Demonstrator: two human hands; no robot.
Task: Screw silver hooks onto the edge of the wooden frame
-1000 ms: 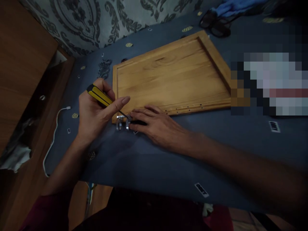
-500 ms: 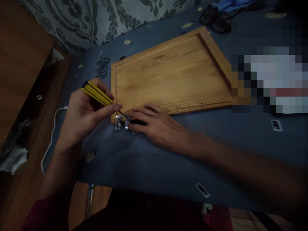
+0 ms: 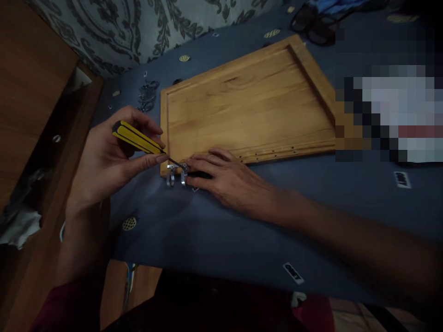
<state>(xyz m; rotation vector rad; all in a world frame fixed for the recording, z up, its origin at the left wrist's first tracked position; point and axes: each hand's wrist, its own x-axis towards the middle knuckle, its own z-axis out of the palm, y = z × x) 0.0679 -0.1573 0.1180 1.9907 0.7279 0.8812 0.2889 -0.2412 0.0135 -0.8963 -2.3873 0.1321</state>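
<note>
My left hand [image 3: 110, 157] is closed round a yellow-and-black screwdriver [image 3: 138, 138], whose thin shaft points right and down to a small metal bracket with two rings [image 3: 176, 174] at the near-left corner of a wooden board [image 3: 249, 101]. My right hand [image 3: 228, 177] lies beside the board's near edge, fingers together and pressed against the right side of the bracket, holding it against the board. A row of small holes [image 3: 266, 154] runs along the board's near edge, just right of my fingers.
The board lies on a dark blue patterned cloth [image 3: 214, 230]. Several loose metal pieces [image 3: 147, 94] sit past the board's left corner. Dark glasses [image 3: 314, 27] lie at the far right, a wooden cabinet [image 3: 31, 92] stands left, and a blurred patch [image 3: 391, 115] covers the right.
My left hand has slid left and tilted the screwdriver handle lower and further out. The right hand and bracket have stayed in place. The view shifted slightly.
</note>
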